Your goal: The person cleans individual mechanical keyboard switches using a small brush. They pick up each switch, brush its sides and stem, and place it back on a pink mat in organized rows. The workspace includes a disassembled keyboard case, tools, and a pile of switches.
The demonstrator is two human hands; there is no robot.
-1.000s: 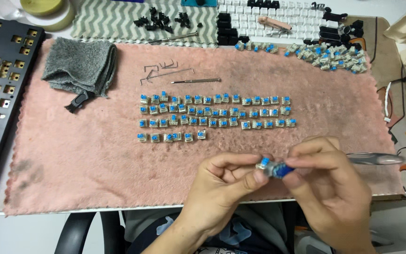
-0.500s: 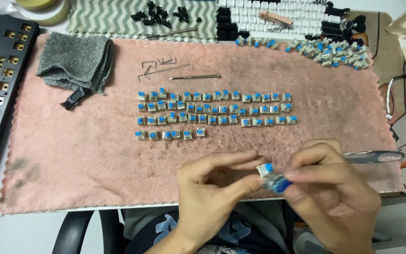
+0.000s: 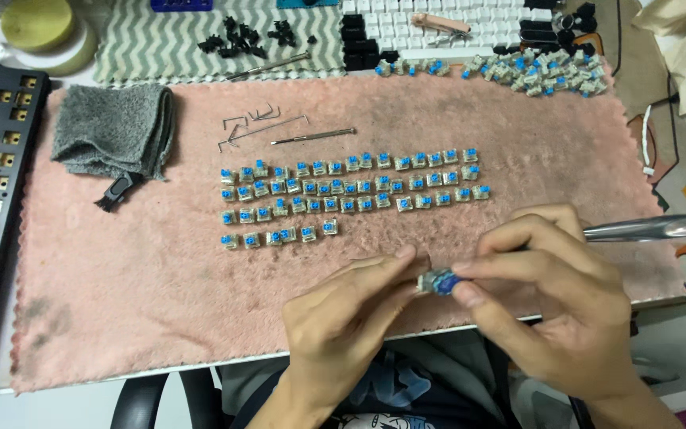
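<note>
Both hands curl together just below the rows of switches (image 3: pixel 351 195) on the fuzzy pink mat (image 3: pixel 121 318). The left hand (image 3: pixel 343 318) and right hand (image 3: pixel 565 310) pinch one small blue-topped switch (image 3: pixel 437 282) between fingertips. A smooth metal tool (image 3: pixel 653 229) pokes out behind the right hand.

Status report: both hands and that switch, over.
Left hand and right hand both pinch one blue keyboard switch. Metal tool tucked in right hand. Rows of switches lie apart on pink mat.
</note>
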